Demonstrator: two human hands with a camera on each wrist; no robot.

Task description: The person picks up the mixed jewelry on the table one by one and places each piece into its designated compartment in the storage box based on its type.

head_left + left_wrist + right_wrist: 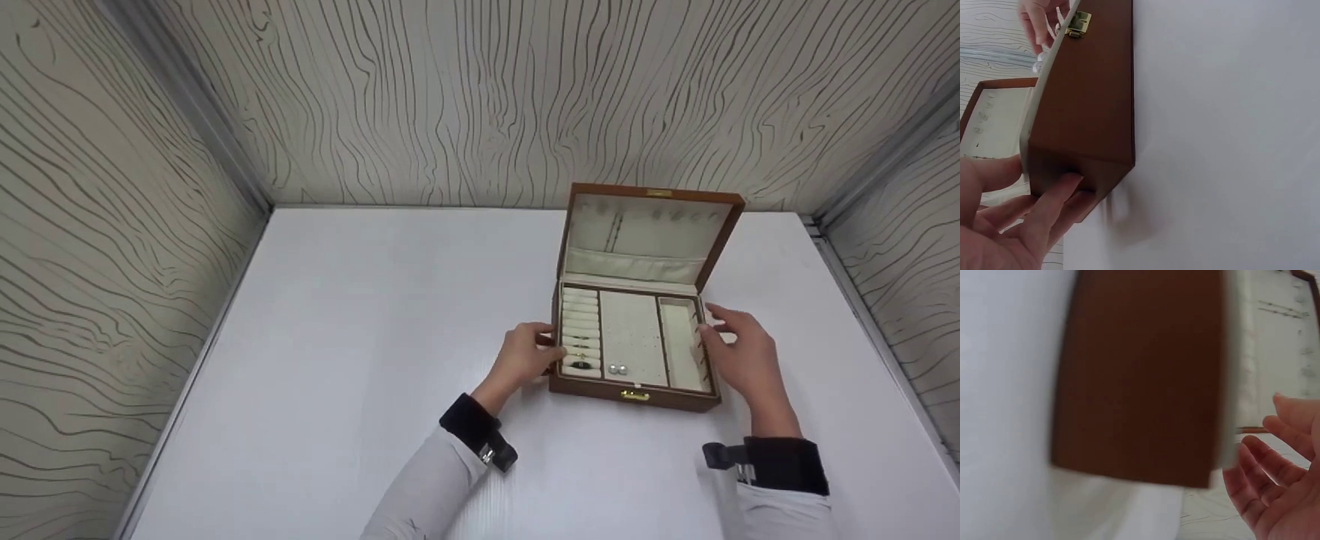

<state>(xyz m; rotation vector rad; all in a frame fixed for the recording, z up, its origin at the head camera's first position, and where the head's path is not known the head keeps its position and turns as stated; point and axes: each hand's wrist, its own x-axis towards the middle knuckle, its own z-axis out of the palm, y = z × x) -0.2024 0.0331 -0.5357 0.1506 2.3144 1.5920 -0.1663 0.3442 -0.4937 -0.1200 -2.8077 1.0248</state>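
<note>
A brown jewelry box (592, 388) stands with its lid (637, 225) raised. My left hand (527, 352) grips the box's left side, thumb at the rim and fingers against the outer wall; the left wrist view shows this grip close up. My right hand (742, 352) is at the right side, its fingers loosely bent and spread beside the rim. In the right wrist view, the fingers (1275, 461) are near the pale rim without closing round it. Cream ring rolls (581, 319) fill the left compartment, with several rings near the front. Two round earrings (618, 369) sit on the middle panel.
The box is on the right part of a white table (360, 322). A patterned wall (465, 105) rises behind the table, close to the lid. Inside the lid hangs a thin necklace (615, 231) above a gathered pocket (630, 267). A gold clasp (635, 395) is on the box's front.
</note>
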